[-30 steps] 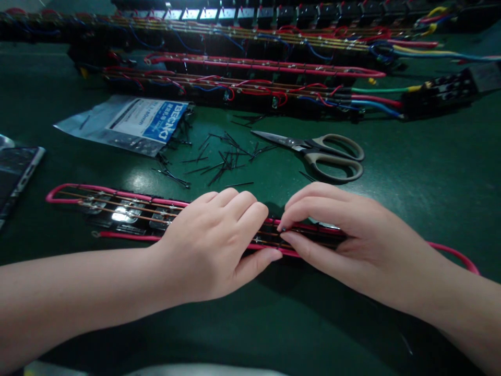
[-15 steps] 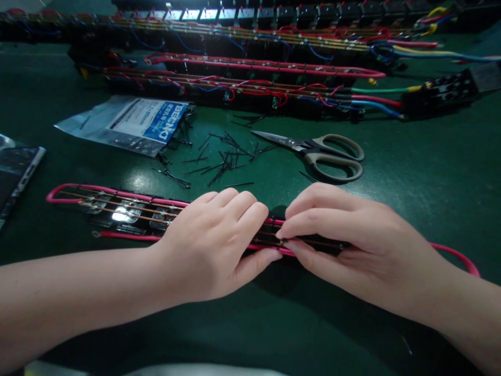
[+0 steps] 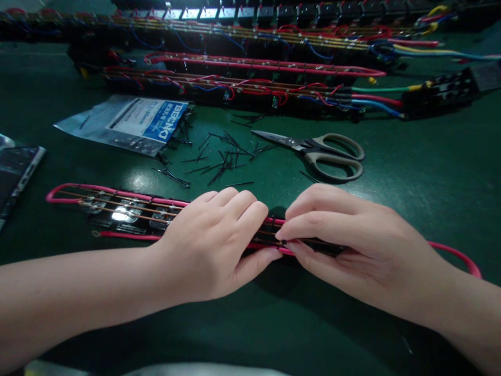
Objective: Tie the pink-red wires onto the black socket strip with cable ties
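A long black strip assembly (image 3: 129, 211) with metal rods and shiny plates lies across the green table. A thick red cable (image 3: 168, 201) runs along its far edge and loops at the left end; red cable also lies along the near edge. My left hand (image 3: 215, 245) is wrapped over the middle of the strip, its thumb on the near red cable. Just to the right, my right hand (image 3: 360, 245) has thumb and fingertips pinched at the strip. Whatever is between those fingertips is too small to make out.
Scissors (image 3: 301, 146) lie beyond my right hand. Several loose black cable ties (image 3: 227, 156) are scattered beside an opened plastic bag (image 3: 136, 122). Wired strip assemblies (image 3: 242, 78) stretch along the back. A dark flat device (image 3: 18, 172) sits at the left edge.
My right thumb and fingertips have shifted very slightly at the strip. My left hand and everything else stay as they were.
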